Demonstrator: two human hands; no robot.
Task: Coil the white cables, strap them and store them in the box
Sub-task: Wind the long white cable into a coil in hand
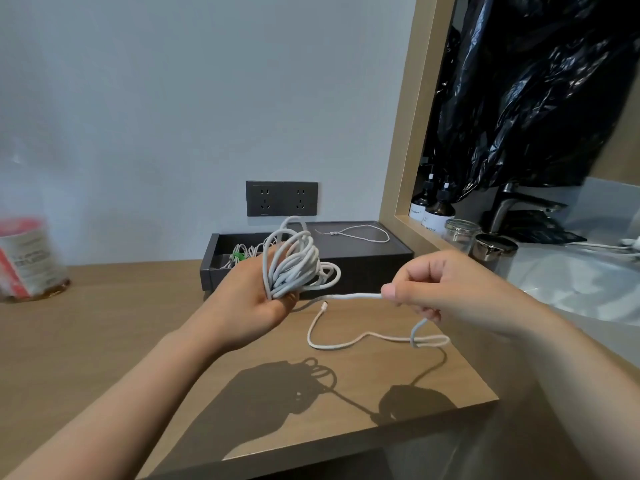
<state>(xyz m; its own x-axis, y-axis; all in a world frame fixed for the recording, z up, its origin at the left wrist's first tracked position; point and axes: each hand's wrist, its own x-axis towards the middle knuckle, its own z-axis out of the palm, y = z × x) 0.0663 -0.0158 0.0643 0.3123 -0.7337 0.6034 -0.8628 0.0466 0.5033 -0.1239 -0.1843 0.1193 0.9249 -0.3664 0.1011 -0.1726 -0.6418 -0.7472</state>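
My left hand [252, 299] grips a bundle of white cable loops [294, 265] above the wooden desk, just in front of the dark box [363, 261]. From the bundle a straight stretch of the same cable runs right to my right hand [440, 289], which pinches it between thumb and fingers. Below that hand the loose tail [367, 337] hangs down and curls over the desk, ending in a small plug near the middle. Inside the box's open left part lie coiled white cables with a green strap [238, 257]. A thin white cord [360, 233] rests on the box's lid.
A dark double wall socket [281, 198] sits behind the box. A blurred jar with a red label [29, 258] stands at the far left. To the right, past a wooden frame, are pump bottles [433, 206], a glass jar [460, 232], a tap and a sink.
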